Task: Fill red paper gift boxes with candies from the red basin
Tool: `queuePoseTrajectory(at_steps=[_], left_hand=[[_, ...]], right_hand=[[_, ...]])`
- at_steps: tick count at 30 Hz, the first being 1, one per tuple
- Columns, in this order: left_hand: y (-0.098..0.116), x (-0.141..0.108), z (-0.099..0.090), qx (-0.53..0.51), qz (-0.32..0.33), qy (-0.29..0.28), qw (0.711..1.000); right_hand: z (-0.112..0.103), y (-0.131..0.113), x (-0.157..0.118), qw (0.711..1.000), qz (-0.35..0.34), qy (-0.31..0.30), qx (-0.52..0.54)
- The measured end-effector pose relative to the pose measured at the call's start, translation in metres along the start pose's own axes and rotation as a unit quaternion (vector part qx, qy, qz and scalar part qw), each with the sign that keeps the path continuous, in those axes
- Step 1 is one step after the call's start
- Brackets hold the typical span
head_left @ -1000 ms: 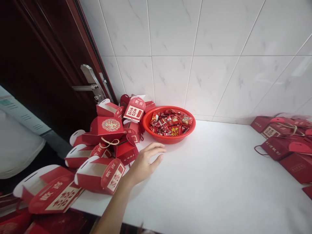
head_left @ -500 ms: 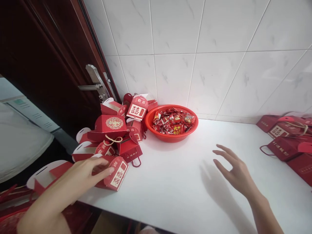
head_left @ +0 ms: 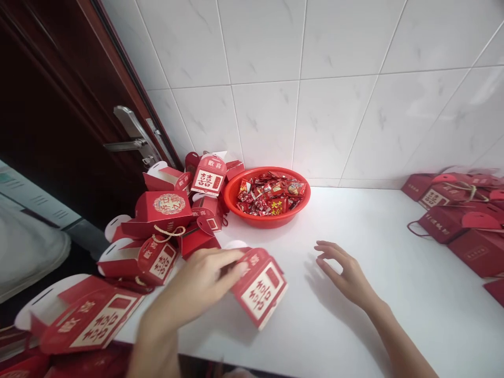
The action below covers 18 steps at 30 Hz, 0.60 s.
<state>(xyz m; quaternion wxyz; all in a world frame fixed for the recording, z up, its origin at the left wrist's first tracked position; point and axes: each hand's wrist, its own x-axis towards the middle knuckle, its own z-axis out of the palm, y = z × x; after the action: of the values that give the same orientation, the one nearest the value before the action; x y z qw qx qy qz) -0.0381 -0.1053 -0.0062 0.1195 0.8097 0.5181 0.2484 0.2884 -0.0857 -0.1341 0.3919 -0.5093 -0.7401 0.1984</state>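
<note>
My left hand (head_left: 208, 278) is closed on the upper flap of a red gift box (head_left: 262, 291) with white panels and red characters. The box is tilted, over the front middle of the white table (head_left: 307, 331). To its right, my right hand (head_left: 342, 268) hovers above the tabletop with nothing in it; its fingers are apart and curve toward the box. Beyond both hands, a red plastic basket (head_left: 268, 222) holds many wrapped candies (head_left: 271, 197) in red wrappers.
Several open red boxes (head_left: 167, 207) are piled along the left edge by a dark door (head_left: 51, 105). More red boxes (head_left: 441, 223), with closed tops, stand at the right. A tiled wall (head_left: 260, 115) rises behind the table.
My left hand has lifted the box away from the left pile and carried it right to the middle. My right hand has shifted slightly left. The view has turned a little.
</note>
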Motion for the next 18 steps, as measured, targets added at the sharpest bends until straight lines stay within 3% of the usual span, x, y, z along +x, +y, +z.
queuePoseTrajectory(at_steps=[4, 7, 12, 18], left_hand=[[0.028, 0.034, 0.048, -0.006, 0.083, -0.066, 0.994], [0.037, 0.043, 0.071, -0.020, 0.121, -0.088, 0.989], [0.040, 0.046, 0.082, -0.045, 0.177, -0.093, 0.979], [0.042, 0.052, 0.085, -0.022, 0.198, -0.120, 0.973]], right_hand=[[0.007, -0.007, 0.001, 0.997, 0.021, 0.020, 0.067], [0.012, -0.010, 0.000, 0.994, 0.027, 0.023, 0.101], [0.021, -0.011, 0.003, 0.989, 0.027, 0.033, 0.143], [0.034, -0.022, 0.014, 0.974, 0.025, 0.070, 0.213]])
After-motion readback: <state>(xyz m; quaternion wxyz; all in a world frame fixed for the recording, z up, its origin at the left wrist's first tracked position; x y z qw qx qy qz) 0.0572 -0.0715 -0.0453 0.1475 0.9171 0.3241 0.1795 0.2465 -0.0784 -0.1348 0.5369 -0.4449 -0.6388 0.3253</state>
